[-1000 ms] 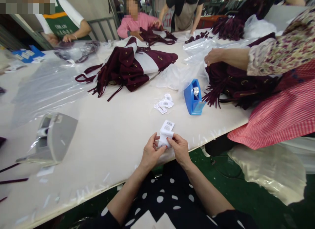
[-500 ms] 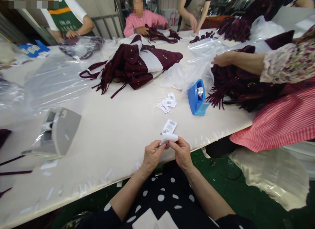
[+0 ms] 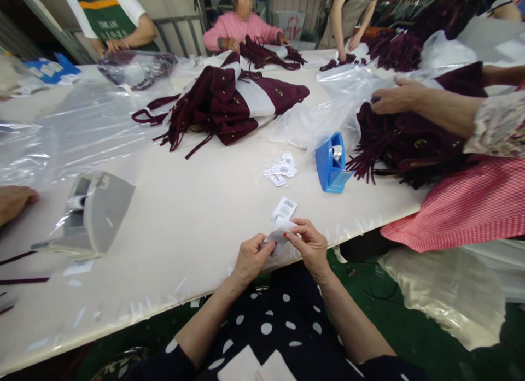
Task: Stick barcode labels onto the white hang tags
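Observation:
A small white paper is pinched between both my hands at the table's front edge. My left hand grips its left side, thumb on top. At its right side, the thumb and fingers of my right hand are closed on the paper. Just beyond it lies a white label with a barcode. Farther back sits a small pile of white tags. A blue tape dispenser stands to the right of the pile.
A grey tape dispenser stands at left, near another person's hand. Maroon bags and clear plastic lie across the table. At right, a co-worker's hand rests over more maroon bags. Several people stand around the far side.
My right hand has shifted slightly right and up, and the paper is less curled. A hand has appeared at the left edge. The co-worker's hand at right has moved right.

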`<act>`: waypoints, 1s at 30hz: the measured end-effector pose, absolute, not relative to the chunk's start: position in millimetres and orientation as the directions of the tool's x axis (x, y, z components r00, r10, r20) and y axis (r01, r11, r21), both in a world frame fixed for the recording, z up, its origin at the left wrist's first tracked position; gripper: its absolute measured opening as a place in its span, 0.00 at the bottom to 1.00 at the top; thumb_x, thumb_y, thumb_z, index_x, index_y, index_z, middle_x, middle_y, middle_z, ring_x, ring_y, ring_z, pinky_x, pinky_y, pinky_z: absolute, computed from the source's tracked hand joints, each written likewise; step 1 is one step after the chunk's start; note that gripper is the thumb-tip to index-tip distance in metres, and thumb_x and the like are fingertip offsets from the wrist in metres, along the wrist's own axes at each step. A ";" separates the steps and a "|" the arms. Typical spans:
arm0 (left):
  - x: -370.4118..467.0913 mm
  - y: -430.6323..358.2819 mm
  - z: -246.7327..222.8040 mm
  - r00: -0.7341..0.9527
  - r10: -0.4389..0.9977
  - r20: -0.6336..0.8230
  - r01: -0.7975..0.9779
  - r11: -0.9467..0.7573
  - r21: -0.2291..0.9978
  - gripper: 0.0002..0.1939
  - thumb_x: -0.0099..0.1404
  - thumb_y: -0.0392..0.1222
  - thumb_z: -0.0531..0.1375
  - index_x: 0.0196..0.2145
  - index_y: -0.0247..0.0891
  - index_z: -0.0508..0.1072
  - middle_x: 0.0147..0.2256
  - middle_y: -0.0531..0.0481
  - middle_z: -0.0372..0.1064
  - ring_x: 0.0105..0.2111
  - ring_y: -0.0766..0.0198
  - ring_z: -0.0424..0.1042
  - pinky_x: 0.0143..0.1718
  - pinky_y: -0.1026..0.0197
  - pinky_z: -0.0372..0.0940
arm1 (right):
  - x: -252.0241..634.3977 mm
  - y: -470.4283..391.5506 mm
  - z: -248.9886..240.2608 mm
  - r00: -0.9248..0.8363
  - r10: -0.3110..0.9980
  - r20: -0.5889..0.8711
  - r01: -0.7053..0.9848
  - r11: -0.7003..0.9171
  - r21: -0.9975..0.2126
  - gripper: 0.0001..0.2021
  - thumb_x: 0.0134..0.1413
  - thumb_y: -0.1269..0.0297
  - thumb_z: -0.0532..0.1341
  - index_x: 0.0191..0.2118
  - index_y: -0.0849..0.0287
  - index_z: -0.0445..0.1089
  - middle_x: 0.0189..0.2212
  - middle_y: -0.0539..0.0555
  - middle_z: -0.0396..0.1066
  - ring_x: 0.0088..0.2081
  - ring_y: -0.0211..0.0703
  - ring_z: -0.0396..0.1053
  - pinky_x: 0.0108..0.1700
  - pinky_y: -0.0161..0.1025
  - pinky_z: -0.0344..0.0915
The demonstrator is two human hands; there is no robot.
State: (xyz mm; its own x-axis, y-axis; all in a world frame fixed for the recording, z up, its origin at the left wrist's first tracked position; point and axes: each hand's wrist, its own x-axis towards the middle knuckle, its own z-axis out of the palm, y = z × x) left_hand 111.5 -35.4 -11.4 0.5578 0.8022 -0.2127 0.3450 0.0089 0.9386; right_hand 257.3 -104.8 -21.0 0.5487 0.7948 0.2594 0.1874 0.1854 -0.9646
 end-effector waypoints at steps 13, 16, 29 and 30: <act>116.7 -41.1 -15.9 0.648 0.597 -0.474 -0.107 0.687 0.719 0.16 0.47 0.43 0.67 0.32 0.32 0.68 0.28 0.47 0.72 0.24 0.67 0.71 0.19 0.71 0.61 | 258.9 -96.0 -19.4 0.621 0.732 0.281 0.386 0.027 -0.922 0.04 0.48 0.64 0.61 0.28 0.58 0.69 0.26 0.49 0.70 0.29 0.37 0.67 0.34 0.35 0.64; 118.7 -40.8 -20.6 0.571 0.649 -0.503 -0.089 0.658 0.748 0.17 0.45 0.42 0.67 0.30 0.31 0.69 0.27 0.47 0.72 0.24 0.65 0.72 0.20 0.70 0.63 | 258.9 -95.9 -25.7 0.657 0.721 0.220 0.335 -0.018 -0.942 0.06 0.47 0.62 0.61 0.28 0.59 0.69 0.25 0.49 0.70 0.27 0.36 0.66 0.32 0.34 0.63; 173.0 12.3 -29.0 0.358 0.835 -0.419 0.410 0.263 0.873 0.08 0.51 0.41 0.60 0.26 0.33 0.67 0.15 0.55 0.64 0.15 0.68 0.67 0.15 0.70 0.56 | 319.3 -36.0 -37.8 0.613 0.781 0.117 0.338 -0.125 -0.933 0.17 0.40 0.58 0.62 0.38 0.60 0.67 0.24 0.47 0.66 0.25 0.35 0.62 0.30 0.34 0.61; 176.5 14.1 -31.0 0.356 0.832 -0.426 0.450 0.247 0.858 0.07 0.51 0.40 0.60 0.27 0.33 0.67 0.15 0.55 0.64 0.15 0.68 0.66 0.16 0.70 0.57 | 323.5 -31.8 -40.3 0.599 0.793 0.108 0.366 -0.152 -0.918 0.18 0.40 0.59 0.62 0.40 0.60 0.66 0.24 0.47 0.66 0.25 0.36 0.62 0.30 0.35 0.62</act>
